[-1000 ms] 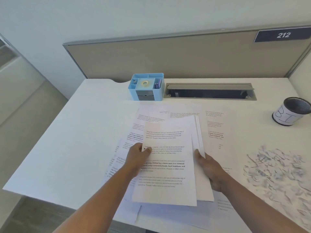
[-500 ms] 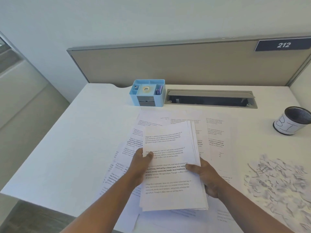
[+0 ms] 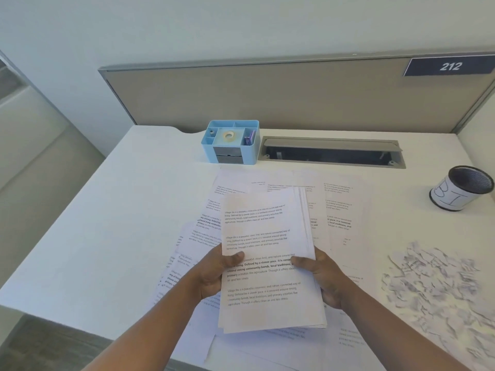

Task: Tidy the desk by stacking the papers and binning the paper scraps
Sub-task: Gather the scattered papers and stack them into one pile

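A stack of printed papers (image 3: 265,231) is held above the white desk (image 3: 120,223), gripped on both sides. My left hand (image 3: 214,274) clasps its left edge with the thumb on top. My right hand (image 3: 321,277) clasps its right edge the same way. More loose printed sheets (image 3: 340,218) lie spread on the desk under and around the stack. A heap of torn paper scraps (image 3: 434,285) covers the desk at the right. A small black mesh bin (image 3: 460,187) with a white handwritten label stands at the far right.
A blue desk organiser (image 3: 230,143) holding a tape roll stands at the back, beside a grey cable slot (image 3: 332,153). A beige partition (image 3: 267,97) with a "212" plate closes the back. The desk's front edge runs near my forearms.
The two offset bundles in my hands have come together into one squarer stack. My right hand slid in along the right edge, thumb now on top. The view has tilted slightly.
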`<state>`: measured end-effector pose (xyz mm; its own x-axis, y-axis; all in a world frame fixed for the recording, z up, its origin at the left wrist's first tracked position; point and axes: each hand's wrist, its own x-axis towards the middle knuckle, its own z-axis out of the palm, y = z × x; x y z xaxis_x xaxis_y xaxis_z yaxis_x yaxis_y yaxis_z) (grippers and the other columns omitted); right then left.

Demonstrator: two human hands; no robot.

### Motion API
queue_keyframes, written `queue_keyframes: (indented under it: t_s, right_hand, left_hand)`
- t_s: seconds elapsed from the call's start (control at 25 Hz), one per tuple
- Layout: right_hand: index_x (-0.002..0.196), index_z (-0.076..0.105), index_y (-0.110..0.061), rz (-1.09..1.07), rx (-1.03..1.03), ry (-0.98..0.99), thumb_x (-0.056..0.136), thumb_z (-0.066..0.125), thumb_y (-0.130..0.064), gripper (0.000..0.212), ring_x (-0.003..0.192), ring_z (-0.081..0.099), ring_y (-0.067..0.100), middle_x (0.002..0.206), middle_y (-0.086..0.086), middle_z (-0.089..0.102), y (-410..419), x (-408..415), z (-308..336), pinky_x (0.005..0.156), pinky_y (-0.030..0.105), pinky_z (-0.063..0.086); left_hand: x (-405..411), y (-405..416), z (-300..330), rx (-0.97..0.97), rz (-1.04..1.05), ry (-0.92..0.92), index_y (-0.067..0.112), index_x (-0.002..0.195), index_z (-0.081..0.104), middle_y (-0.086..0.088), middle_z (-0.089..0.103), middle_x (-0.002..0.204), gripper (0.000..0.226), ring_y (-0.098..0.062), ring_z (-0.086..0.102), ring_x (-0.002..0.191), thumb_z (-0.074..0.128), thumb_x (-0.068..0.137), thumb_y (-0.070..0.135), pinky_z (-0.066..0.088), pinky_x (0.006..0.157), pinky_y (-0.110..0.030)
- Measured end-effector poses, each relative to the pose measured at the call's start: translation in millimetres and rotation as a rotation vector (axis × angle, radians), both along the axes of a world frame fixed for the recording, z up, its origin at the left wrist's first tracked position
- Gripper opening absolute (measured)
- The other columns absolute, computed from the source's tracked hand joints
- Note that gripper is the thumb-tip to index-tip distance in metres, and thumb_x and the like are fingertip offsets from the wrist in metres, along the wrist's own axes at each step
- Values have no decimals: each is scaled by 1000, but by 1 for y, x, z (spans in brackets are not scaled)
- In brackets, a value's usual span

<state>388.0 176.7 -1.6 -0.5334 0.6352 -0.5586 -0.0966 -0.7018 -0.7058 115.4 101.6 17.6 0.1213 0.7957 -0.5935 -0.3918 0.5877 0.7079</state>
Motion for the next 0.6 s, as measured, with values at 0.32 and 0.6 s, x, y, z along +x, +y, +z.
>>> queue_keyframes:
  t_s: [0.32,0.6]
  right_hand:
    - [123,65,-14,-237,145,-357,97,66,-10,26,80,72,24,105,10,75,34,33,-2,78,39,64]
    - [151,46,-20,-221,299,-694,93,68,-23,61,128,49,18,151,0,47,73,28,-2,95,34,41]
  left_hand:
    - [7,39,-15,-38,133,344,15,127,65,-10,77,119,33,-35,74,107,64,98,-1,60,90,-57]
    - [-8,84,-27,-95,150,529,19,120,68,-5,79,111,29,-34,74,103,65,98,0,59,92,-58]
